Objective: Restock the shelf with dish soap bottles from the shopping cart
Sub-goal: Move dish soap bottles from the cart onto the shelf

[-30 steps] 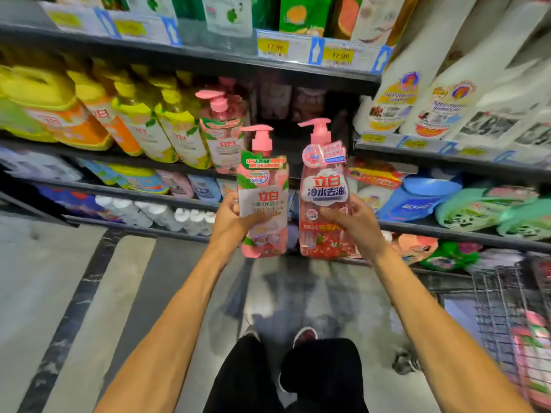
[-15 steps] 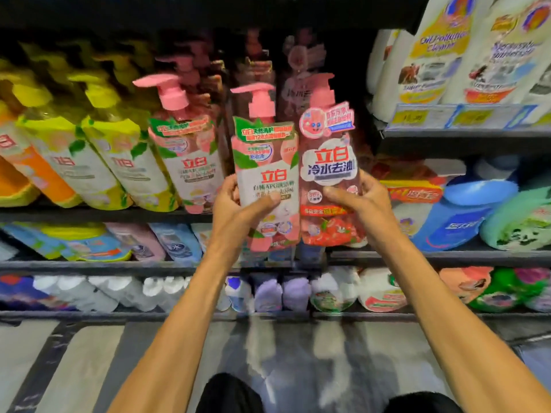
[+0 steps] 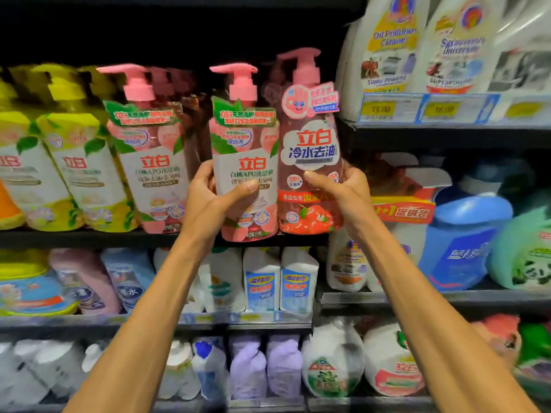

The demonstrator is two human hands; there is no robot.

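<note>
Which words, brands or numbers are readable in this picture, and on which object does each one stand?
"立白": pink peach bottle, held by the left hand.
"立白 冷水去油": red bottle, held by the right hand.
"Oil Pollution Cleaner": white bottle on the upper right shelf.
Price tags: numbers too blurred to read.
Smaller print on both held bottles: too small to read.
</note>
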